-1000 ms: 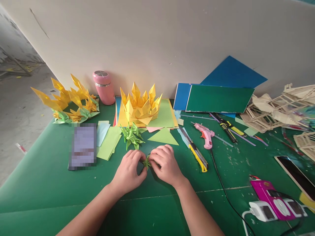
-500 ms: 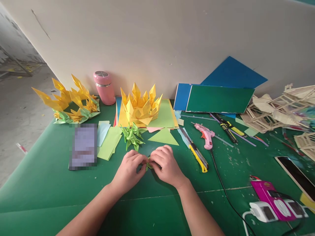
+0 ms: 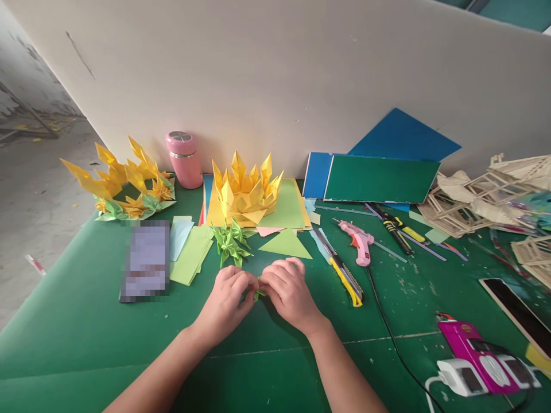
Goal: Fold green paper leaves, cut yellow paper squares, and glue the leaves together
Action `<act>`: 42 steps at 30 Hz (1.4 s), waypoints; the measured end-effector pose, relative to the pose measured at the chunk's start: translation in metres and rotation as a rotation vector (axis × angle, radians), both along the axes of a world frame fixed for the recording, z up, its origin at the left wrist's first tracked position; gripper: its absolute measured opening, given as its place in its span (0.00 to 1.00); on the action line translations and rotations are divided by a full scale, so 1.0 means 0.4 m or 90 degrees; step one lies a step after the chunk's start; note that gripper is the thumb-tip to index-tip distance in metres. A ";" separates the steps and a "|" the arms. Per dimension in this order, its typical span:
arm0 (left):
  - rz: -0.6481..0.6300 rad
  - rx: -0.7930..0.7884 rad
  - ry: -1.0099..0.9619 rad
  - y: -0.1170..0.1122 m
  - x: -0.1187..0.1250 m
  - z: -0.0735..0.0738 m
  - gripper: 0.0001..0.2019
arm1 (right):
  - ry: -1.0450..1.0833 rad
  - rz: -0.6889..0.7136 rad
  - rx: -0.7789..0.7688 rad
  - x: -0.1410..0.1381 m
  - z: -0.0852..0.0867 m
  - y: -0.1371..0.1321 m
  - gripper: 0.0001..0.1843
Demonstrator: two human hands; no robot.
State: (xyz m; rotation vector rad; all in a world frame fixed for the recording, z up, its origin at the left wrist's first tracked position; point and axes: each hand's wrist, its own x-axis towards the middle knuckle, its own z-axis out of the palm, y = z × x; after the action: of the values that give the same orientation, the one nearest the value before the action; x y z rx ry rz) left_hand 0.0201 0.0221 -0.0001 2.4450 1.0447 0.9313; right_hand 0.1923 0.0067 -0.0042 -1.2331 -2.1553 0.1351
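Observation:
Between my two hands is a small piece of folded green paper (image 3: 258, 295), mostly covered by the fingers. My left hand (image 3: 230, 301) pinches it from the left. From the other side, my right hand (image 3: 290, 292) pinches it too, fingertips close to those of the left. Just beyond them lies a cluster of green folded-paper flowers (image 3: 232, 242). A light green paper triangle (image 3: 286, 244) rests behind the right hand. Farther back, a yellow folded-paper crown (image 3: 247, 198) stands on stacked coloured sheets (image 3: 295, 203).
Rightward are a yellow utility knife (image 3: 346, 281), a pink glue gun (image 3: 357, 241) with its cord, and a magenta power strip (image 3: 469, 350). Leftward lie green paper strips (image 3: 191, 255), a dark tablet-like device (image 3: 146, 258), a second yellow crown (image 3: 124, 183) and a pink bottle (image 3: 185, 160).
The view has tilted slightly, so the table things sit a little lower. Both hands keep their pinch on the folded green paper, with only slight finger movement.

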 end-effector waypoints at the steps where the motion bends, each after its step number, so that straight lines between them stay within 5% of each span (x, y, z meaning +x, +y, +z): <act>1: 0.009 0.000 0.009 0.001 -0.002 0.001 0.08 | 0.016 -0.007 -0.003 0.001 0.002 0.000 0.10; 10: 0.209 0.075 0.045 0.024 -0.030 -0.017 0.15 | 0.098 -0.308 0.048 0.054 -0.057 0.029 0.18; 14: 0.262 0.062 0.045 0.021 -0.021 -0.024 0.13 | 0.066 -0.324 -0.003 0.071 -0.090 0.039 0.24; 18: 0.239 0.088 -0.008 0.003 -0.008 -0.018 0.12 | 0.082 -0.303 -0.003 0.072 -0.095 0.040 0.24; 22: 0.121 0.073 -0.056 -0.016 -0.001 -0.008 0.13 | 0.112 -0.317 -0.002 0.071 -0.092 0.039 0.23; 27: -0.025 -0.043 -0.123 -0.023 0.004 0.000 0.15 | 0.170 -0.323 -0.024 0.069 -0.084 0.037 0.21; 32: 0.015 -0.297 -0.276 -0.022 0.014 0.001 0.08 | 0.246 -0.252 0.056 0.048 -0.045 0.028 0.07; 36: 0.040 -0.564 -0.419 -0.018 0.019 0.005 0.19 | 0.217 -0.201 0.160 0.024 -0.011 0.012 0.06; 42: 0.051 -0.676 -0.533 -0.012 0.014 0.000 0.32 | 0.173 -0.170 0.202 0.006 0.002 -0.011 0.08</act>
State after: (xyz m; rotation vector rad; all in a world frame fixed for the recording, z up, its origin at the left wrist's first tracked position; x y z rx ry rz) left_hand 0.0258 0.0174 -0.0002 1.0077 0.9319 0.9267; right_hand 0.1947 0.0022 -0.0032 -1.2218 -1.6873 -0.1409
